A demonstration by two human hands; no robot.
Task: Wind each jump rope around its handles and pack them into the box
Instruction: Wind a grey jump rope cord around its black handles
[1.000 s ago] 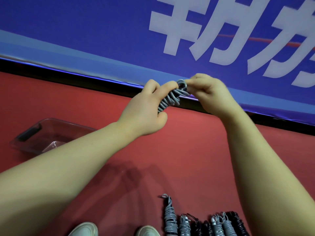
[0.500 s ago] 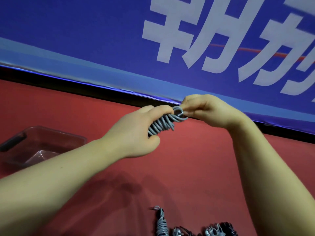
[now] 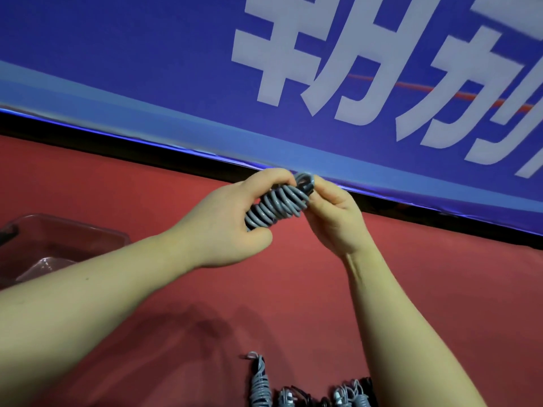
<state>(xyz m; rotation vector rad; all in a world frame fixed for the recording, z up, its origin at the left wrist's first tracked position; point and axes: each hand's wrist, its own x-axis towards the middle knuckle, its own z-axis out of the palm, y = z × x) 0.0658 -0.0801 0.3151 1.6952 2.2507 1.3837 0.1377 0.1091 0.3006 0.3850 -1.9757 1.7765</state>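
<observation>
A grey jump rope (image 3: pixel 274 207), wound in tight coils around its handles, is held up in the air over a red surface (image 3: pixel 426 283), in front of a blue banner (image 3: pixel 132 48) printed with large white characters. The lower end of the bundle is gripped by the left hand (image 3: pixel 232 221), its fingers curled over the coils and the thumb tucked underneath. The upper end, where a dark handle tip and a loop of cord stick out, is pinched between the thumb and fingertips of the right hand (image 3: pixel 333 221). The bundle is tilted, its upper end toward the banner. A clear plastic box (image 3: pixel 97 229) with a dark grip is seen at the left edge, well apart from the held rope; its contents cannot be made out. A row of wound ropes (image 3: pixel 260 386), grey and black, is laid side by side on the red surface at the bottom edge, partly cut off by the frame and partly hidden by the right forearm.
</observation>
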